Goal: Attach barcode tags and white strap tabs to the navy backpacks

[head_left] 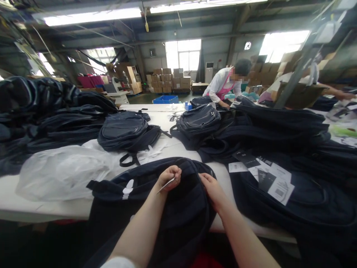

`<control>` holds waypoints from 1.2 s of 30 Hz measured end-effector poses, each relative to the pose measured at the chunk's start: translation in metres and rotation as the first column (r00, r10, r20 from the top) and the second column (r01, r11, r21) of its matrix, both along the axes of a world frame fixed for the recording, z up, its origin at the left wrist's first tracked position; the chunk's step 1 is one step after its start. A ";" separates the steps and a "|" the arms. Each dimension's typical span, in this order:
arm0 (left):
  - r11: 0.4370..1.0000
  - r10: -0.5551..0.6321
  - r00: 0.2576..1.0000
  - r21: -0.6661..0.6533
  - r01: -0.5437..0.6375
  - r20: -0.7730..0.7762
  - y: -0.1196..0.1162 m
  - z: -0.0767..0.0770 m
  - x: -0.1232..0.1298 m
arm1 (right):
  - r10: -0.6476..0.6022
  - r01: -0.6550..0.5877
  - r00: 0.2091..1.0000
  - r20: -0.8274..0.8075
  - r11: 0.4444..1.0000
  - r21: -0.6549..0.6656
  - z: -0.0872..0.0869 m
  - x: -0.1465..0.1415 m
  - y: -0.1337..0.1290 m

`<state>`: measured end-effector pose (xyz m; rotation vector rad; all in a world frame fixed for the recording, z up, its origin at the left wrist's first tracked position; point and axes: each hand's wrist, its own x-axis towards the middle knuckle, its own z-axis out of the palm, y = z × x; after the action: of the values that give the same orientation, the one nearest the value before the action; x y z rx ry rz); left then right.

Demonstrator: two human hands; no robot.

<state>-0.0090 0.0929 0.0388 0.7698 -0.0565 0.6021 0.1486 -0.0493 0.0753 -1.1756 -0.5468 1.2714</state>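
A dark navy backpack (178, 208) lies in front of me at the table's near edge, partly hanging over it. My left hand (169, 178) is closed in a fist above the backpack. From its lower side sticks a slim, pointed metal tool (166, 185); the rest is hidden in the fingers, so its exact kind is unclear. My right hand (210, 188) pinches the seam along the backpack's right edge, thumb and fingers together. On the left strap there is a white tag (128, 189).
Crumpled clear plastic bags (64, 173) lie at left, beside another backpack (124, 128). Printed tags (280, 189) rest on backpacks at right. Dark backpacks are heaped far left (33, 111). Across the white table (167, 149), a co-worker (223, 83) bends over; a blue crate (165, 99) stands behind.
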 end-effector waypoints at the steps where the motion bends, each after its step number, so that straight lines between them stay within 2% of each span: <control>1: 1.000 -0.017 1.000 0.014 0.017 0.006 0.000 0.000 0.000 | -0.013 0.013 1.000 -0.002 1.000 -0.012 0.001 0.001 0.005; 5: 0.996 -0.063 0.997 0.060 0.061 0.043 -0.001 -0.001 -0.001 | -0.049 0.051 0.998 0.028 0.996 -0.072 0.004 0.009 0.024; 9: 0.993 -0.071 0.995 0.096 0.064 0.067 -0.003 0.002 -0.007 | -0.094 0.092 0.995 -0.019 0.992 -0.082 0.002 0.010 0.026; 13: 0.985 -0.095 0.995 0.149 0.088 0.036 -0.006 0.006 -0.013 | 0.107 -0.112 0.992 -0.066 0.991 -0.077 0.002 0.006 0.014; 15: 0.980 -0.106 0.994 0.172 0.104 0.005 -0.006 0.007 -0.014 | 0.166 -0.170 0.985 -0.055 0.982 -0.084 0.002 0.006 0.010; 17: 0.974 -0.119 0.992 0.193 0.123 -0.031 -0.005 0.008 -0.012 | 0.143 -0.142 0.990 0.013 0.985 -0.096 0.001 0.010 0.008; 20: 0.965 -0.132 0.988 0.219 0.147 -0.083 -0.004 0.009 -0.010 | 0.056 -0.042 0.976 0.209 0.997 -0.072 -0.003 0.020 0.010; 23: 0.961 -0.125 0.986 0.232 0.148 -0.110 -0.003 0.009 -0.008 | 0.014 -0.001 0.908 0.419 0.999 -0.033 -0.005 0.030 0.012; 27: 0.958 -0.126 0.986 0.246 0.149 -0.108 -0.002 0.007 -0.009 | 0.055 -0.038 0.811 0.583 0.998 -0.041 -0.001 0.034 0.010; 29: 0.956 -0.136 0.986 0.249 0.156 -0.094 -0.002 0.006 -0.010 | 0.014 -0.025 0.735 0.678 1.000 0.007 0.005 0.029 0.003; 32: 0.962 -0.138 0.989 0.229 0.147 -0.054 -0.003 0.006 -0.012 | -0.140 0.047 0.539 0.831 0.990 0.136 0.015 0.013 -0.013; 33: 0.967 -0.133 0.990 0.214 0.138 -0.040 -0.004 0.006 -0.013 | -0.152 0.055 0.513 0.845 0.988 0.144 0.018 0.007 -0.018; 34: 0.972 -0.126 0.992 0.197 0.129 -0.027 -0.005 0.006 -0.014 | -0.135 0.054 0.530 0.837 0.991 0.125 0.019 0.000 -0.023; 36: 0.980 -0.112 0.994 0.165 0.112 -0.011 -0.007 0.006 -0.015 | -0.064 0.026 0.646 0.761 0.998 0.061 0.021 -0.013 -0.030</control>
<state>-0.0238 0.0858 0.0452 0.9219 -0.1488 0.4932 0.1353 -0.0794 0.0961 -1.6729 -1.1533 0.6469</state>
